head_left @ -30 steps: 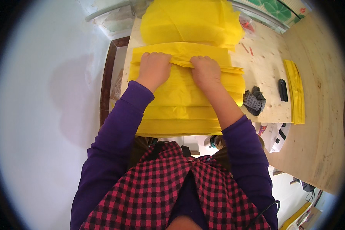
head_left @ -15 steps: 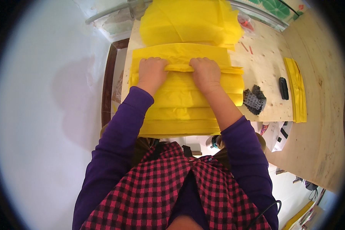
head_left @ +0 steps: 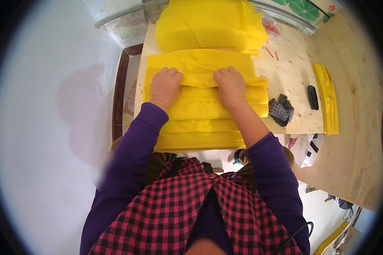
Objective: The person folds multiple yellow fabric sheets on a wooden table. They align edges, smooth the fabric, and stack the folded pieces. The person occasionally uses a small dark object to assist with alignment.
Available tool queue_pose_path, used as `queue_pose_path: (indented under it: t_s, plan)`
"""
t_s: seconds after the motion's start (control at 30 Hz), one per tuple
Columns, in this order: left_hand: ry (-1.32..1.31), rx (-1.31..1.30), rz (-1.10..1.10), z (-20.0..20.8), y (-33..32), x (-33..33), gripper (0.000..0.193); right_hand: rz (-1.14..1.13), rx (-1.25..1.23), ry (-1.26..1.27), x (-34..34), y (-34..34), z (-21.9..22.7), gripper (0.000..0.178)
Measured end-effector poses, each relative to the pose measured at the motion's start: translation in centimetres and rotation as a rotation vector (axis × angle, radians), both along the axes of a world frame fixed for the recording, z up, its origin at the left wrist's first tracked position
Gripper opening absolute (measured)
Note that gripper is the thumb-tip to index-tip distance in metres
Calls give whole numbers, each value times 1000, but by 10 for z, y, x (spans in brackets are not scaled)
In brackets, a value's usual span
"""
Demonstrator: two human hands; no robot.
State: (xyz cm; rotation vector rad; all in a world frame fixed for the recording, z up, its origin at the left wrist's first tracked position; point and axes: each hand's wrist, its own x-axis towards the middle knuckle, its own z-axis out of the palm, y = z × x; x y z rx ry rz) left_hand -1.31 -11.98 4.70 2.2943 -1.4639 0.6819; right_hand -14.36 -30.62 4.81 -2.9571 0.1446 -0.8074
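A yellow sheet of thin material (head_left: 200, 109), pleated crosswise into several folds, lies on the wooden table in front of me. My left hand (head_left: 166, 88) is closed on the left part of one raised fold. On the right part of the same fold, my right hand (head_left: 231, 88) is closed too, knuckles up. Between the hands the fold stands slightly up and bulges toward me. Fingertips of both hands are hidden under the fold. Beyond my hands, the sheet's far part lies flat.
Behind it lies a larger pile of yellow sheets (head_left: 208, 27). At the right on the table (head_left: 300, 121) are a grey crumpled cloth (head_left: 281, 110), a black oblong item (head_left: 312, 97) and a folded yellow strip (head_left: 326, 100). A white wall (head_left: 51, 127) rises at the left.
Both hands have moved slightly toward me, and the right hand a little outward. The narrow fold between them has loosened and now looks wider.
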Motion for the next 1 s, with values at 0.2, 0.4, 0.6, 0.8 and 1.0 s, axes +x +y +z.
queue_pose_path:
  t_s: [0.2, 0.4, 0.6, 0.8, 1.0]
  plan:
    - [-58, -14, -30, -3, 4, 2, 13, -1, 9, 25, -4, -2, -3, 9]
    - [-39, -5, -77, -10, 11, 6, 22, 46, 58, 19, -9, -7, -5, 14]
    - [-30, 9, -97, -13, 12, 6, 21, 41, 44, 83, -27, -21, -7, 12]
    - [13, 38, -98, -9, 13, 3, 25, 30, 3, 93, -32, -28, -8, 12]
    - [-61, 42, -96, -6, 18, 2, 27, 77, 192, 176, -39, -27, 7, 20]
